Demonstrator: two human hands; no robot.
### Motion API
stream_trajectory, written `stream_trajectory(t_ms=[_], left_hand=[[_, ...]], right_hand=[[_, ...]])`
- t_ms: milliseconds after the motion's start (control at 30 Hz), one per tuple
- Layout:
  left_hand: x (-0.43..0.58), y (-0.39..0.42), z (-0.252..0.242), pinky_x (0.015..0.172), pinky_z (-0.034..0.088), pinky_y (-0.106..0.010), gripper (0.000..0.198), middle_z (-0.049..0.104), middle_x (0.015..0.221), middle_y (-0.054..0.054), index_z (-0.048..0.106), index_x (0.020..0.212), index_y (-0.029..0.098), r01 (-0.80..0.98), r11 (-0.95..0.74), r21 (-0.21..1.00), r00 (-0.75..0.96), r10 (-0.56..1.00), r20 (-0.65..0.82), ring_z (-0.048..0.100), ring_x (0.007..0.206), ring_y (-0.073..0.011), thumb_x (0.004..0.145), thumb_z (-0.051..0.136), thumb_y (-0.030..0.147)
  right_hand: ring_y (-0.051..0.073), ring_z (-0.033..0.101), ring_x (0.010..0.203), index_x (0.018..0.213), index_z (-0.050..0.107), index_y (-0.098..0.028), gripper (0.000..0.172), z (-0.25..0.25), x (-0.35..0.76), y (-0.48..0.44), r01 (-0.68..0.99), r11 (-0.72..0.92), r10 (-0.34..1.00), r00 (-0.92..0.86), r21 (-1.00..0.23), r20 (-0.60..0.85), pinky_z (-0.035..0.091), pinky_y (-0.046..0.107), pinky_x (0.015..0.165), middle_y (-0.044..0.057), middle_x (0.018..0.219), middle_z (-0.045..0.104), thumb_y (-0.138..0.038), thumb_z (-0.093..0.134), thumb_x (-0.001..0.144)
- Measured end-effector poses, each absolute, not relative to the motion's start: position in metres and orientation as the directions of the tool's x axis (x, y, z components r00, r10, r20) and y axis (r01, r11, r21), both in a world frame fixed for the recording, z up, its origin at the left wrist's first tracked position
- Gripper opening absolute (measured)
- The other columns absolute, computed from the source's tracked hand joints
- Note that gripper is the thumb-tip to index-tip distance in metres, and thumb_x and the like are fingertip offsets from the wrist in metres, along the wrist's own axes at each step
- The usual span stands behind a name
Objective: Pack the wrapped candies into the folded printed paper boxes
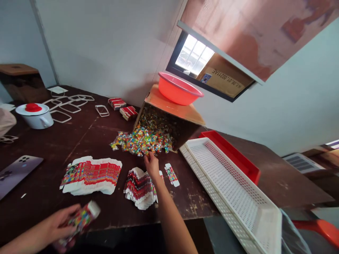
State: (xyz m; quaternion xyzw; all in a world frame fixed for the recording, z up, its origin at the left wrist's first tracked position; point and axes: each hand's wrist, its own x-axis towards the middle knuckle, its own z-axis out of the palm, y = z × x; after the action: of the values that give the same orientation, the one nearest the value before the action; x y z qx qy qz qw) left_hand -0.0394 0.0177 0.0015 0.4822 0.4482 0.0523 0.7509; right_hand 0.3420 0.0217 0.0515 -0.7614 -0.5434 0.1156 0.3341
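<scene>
My left hand [62, 224] is closed around a small printed carton [82, 218], colourful with a white end and blurred by motion, near the table's front edge. My right hand [152, 165] reaches to the front of a heap of small clear packets of colourful candies [143, 140], its fingers drawn together at the lowest packets. Whatever those fingertips pinch is hidden. The heap spills from a cardboard box [182, 116] lying on its side. Below my right hand lies a fanned stack of flat cartons [139, 187], partly covered by the forearm. A single flat carton [172, 175] lies right of it.
Another row of flat cartons [92, 175] lies left of centre. A white perforated tray [233, 190] and a red tray [235, 155] stand at right. A pink basin [178, 88] tops the box. A phone [19, 173], lidded mug [37, 116] and rubber bands [66, 106] are left.
</scene>
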Motion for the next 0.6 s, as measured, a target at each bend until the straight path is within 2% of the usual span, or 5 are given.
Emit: stream_trajectory(t_ms=[100,267,367,500,600], left_hand=[[-0.001,0.016,0.03,0.06,0.059,-0.032,0.075,0.074,0.102,-0.008,0.053,0.125,0.023,0.209,0.496,0.843,0.51,0.68,-0.527,0.071,0.081,-0.0264,0.062,0.078,0.056],[0.032,0.003,0.035,0.063,0.056,-0.029,0.067,0.075,0.097,-0.008,0.058,0.118,0.019,0.145,0.452,0.88,0.588,0.676,-0.444,0.07,0.08,-0.0247,0.062,0.082,0.046],[0.034,-0.001,0.025,0.062,0.056,-0.031,0.064,0.074,0.096,-0.006,0.06,0.119,0.02,0.224,0.36,0.906,0.635,0.651,-0.416,0.069,0.081,-0.0263,0.062,0.082,0.042],[0.032,-0.008,0.011,0.093,0.05,-0.04,0.052,0.074,0.105,-0.007,0.07,0.107,0.021,0.317,0.088,0.944,0.614,0.74,-0.275,0.064,0.103,-0.0339,0.058,0.082,0.032],[0.031,-0.017,-0.002,0.085,0.054,-0.038,0.051,0.073,0.11,-0.007,0.07,0.112,0.023,0.353,0.065,0.933,0.63,0.721,-0.289,0.065,0.098,-0.033,0.062,0.078,0.033]], right_hand=[[0.01,0.055,0.056,0.102,0.066,-0.019,0.028,0.062,0.296,-0.018,0.679,-0.049,0.974,0.195,-0.732,0.115,0.041,0.018,0.053,-0.003,0.069,0.063,-0.037,0.045,0.095],[0.009,0.058,0.059,0.083,0.071,-0.016,0.02,0.091,0.257,-0.07,0.578,0.058,0.993,-0.118,-0.814,-0.014,0.038,0.017,0.053,-0.003,0.068,0.067,-0.034,0.063,0.088],[0.012,0.062,0.062,0.085,0.072,-0.019,0.014,0.115,0.263,-0.076,0.824,0.07,0.994,-0.102,-0.562,-0.027,0.038,0.019,0.055,0.0,0.069,0.07,-0.028,0.061,0.088],[0.02,0.067,0.063,0.079,0.072,-0.017,0.011,0.127,0.253,-0.076,0.977,0.168,0.972,-0.186,-0.128,-0.143,0.043,0.025,0.055,0.007,0.067,0.072,-0.021,0.062,0.083],[0.022,0.069,0.063,0.075,0.071,-0.015,0.008,0.12,0.237,-0.076,0.977,0.211,0.952,-0.213,-0.033,-0.222,0.048,0.027,0.055,0.01,0.067,0.072,-0.014,0.064,0.08]])
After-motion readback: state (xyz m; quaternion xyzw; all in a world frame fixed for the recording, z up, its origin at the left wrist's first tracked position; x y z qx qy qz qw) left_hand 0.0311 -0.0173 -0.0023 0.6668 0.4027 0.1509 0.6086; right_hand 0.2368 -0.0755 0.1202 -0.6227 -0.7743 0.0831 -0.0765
